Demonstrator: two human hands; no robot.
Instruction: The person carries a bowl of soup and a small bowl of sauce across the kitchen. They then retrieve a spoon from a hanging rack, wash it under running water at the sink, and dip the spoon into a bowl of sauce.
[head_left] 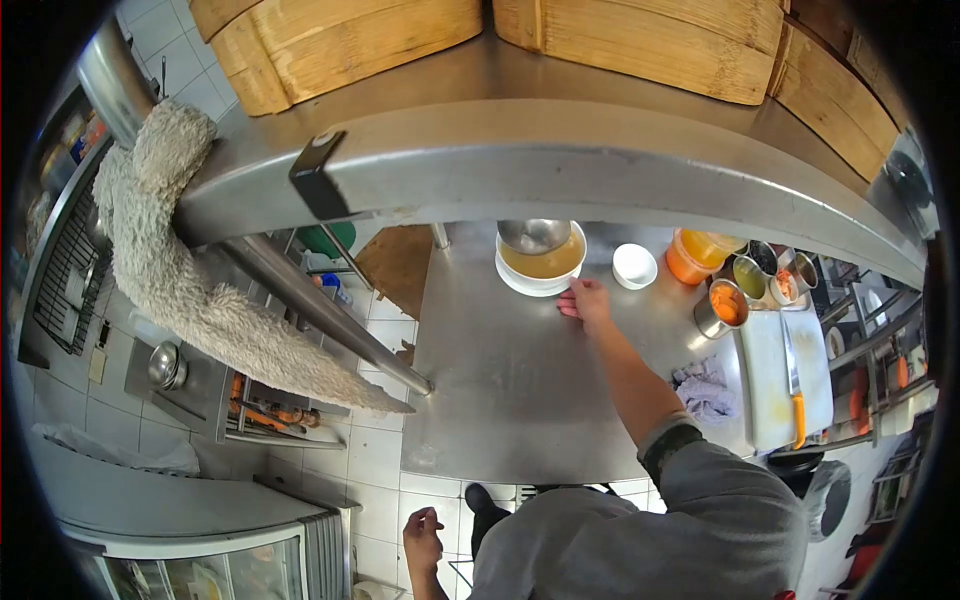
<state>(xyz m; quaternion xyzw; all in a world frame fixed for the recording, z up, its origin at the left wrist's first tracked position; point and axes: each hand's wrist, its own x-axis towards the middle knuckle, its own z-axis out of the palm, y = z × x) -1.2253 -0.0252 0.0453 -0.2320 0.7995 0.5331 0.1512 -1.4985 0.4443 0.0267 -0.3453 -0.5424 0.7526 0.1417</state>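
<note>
On the steel table, my right hand (588, 303) has its thumb and fingers drawn together at the front rim of a white plate (531, 286). A white bowl (583, 257) of yellowish-brown liquid stands on that plate. A round metal vessel (535, 236) overlaps the bowl's far side, its upper part hidden by the shelf edge. Just right of my hand is a small white bowl (635, 267). My left hand (422, 535) hangs low beside my body, away from the table, fingers curled in with nothing visible in them.
A steel shelf (560, 175) with wooden steamers (640, 45) crosses above the table. A towel (180, 270) hangs at left. To the right are orange-filled containers (690, 262), a metal cup (718, 315), a purple cloth (705, 388), and a knife (793, 375) on a white cutting board (765, 400).
</note>
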